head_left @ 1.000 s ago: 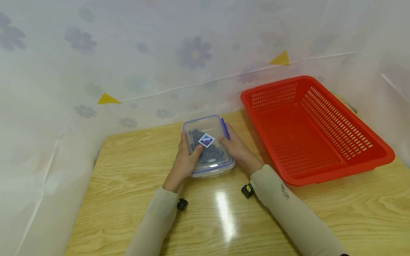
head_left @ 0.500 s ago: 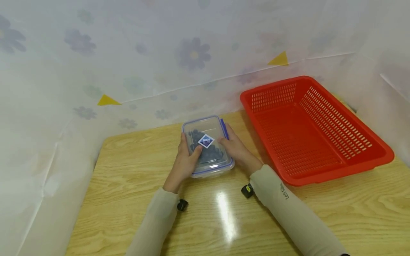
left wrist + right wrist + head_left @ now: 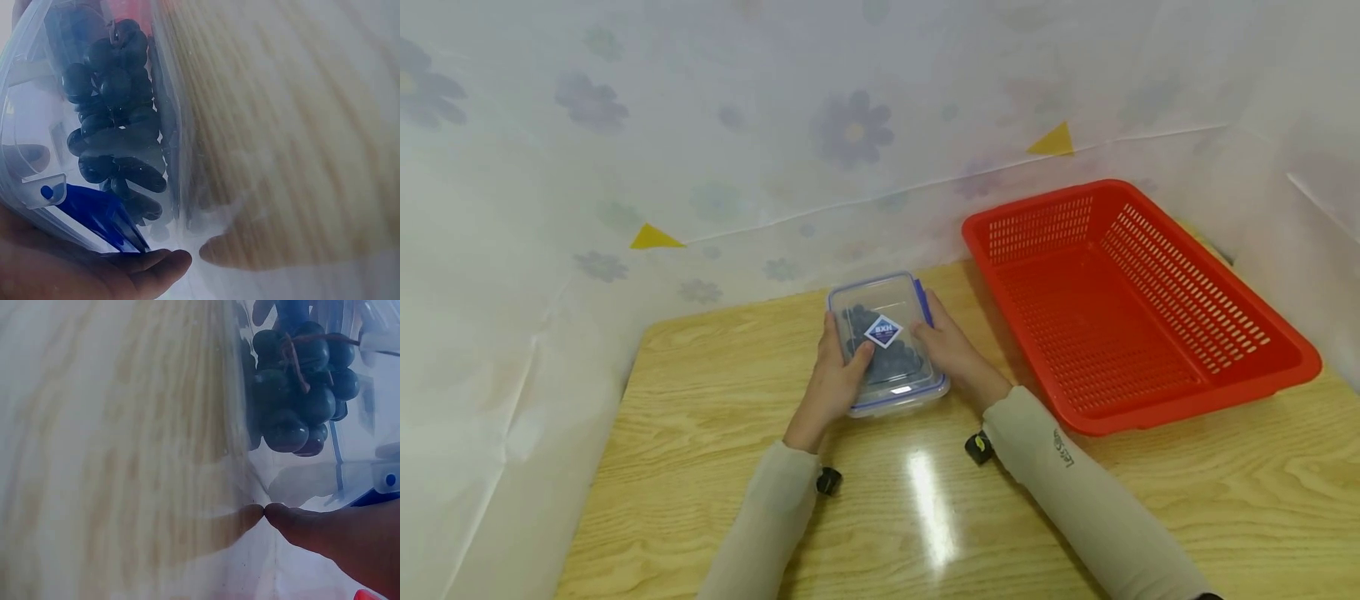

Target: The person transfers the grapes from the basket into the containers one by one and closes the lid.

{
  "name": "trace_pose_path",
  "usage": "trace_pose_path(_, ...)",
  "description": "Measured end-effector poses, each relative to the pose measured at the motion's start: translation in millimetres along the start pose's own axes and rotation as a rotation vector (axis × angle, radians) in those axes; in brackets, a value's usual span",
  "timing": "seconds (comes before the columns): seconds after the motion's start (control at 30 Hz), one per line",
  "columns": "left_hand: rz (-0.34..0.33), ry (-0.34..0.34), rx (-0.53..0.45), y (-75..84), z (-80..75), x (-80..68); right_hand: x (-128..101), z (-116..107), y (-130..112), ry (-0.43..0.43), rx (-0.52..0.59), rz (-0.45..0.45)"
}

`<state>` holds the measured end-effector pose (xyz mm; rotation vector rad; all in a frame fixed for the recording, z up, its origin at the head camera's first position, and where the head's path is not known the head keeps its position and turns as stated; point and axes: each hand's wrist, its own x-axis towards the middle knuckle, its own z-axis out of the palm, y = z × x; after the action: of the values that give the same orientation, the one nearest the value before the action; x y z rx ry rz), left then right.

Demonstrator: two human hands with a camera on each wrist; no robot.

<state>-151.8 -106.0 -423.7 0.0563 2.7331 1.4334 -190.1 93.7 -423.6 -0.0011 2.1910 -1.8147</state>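
Observation:
A clear plastic food container [image 3: 891,302] with a blue-edged lid and a diamond-shaped label [image 3: 883,332] is on the table in the head view. Dark grapes [image 3: 115,87] on brown stems lie inside it. My left hand [image 3: 833,377] grips the container's left side, thumb on the lid. From the right, my right hand [image 3: 953,348] holds the opposite side, its thumb also over the lid. A blue latch [image 3: 100,215] lies against the left fingers in the left wrist view; whether it is fastened I cannot tell. In the right wrist view a fingertip [image 3: 278,514] touches the tabletop.
A red perforated plastic basket [image 3: 1120,333] stands right of the container, close to the right forearm. The wood-grain table [image 3: 700,433] meets a flower-patterned white sheet [image 3: 760,167] at its back and sides. Yellow triangles [image 3: 1054,140] show on the sheet.

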Motion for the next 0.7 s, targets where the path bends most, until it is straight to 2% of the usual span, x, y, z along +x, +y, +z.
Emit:
trace_pose_path(0.37, 0.026, 0.003, -0.039, -1.4, 0.1, -0.2, -3.4, 0.0, 0.6, 0.01, -0.094, -0.03)
trace_pose_path(0.43, 0.024, 0.003, -0.042, -1.0, 0.1, -0.7, -3.4, -0.7, 1.7, 0.004, -0.126, -0.064)
trace_pose_path(0.7, 0.024, 0.006, -0.048, -1.5, -0.2, -0.4, -3.3, -1.9, 1.9, 0.002, -0.38, -0.253)
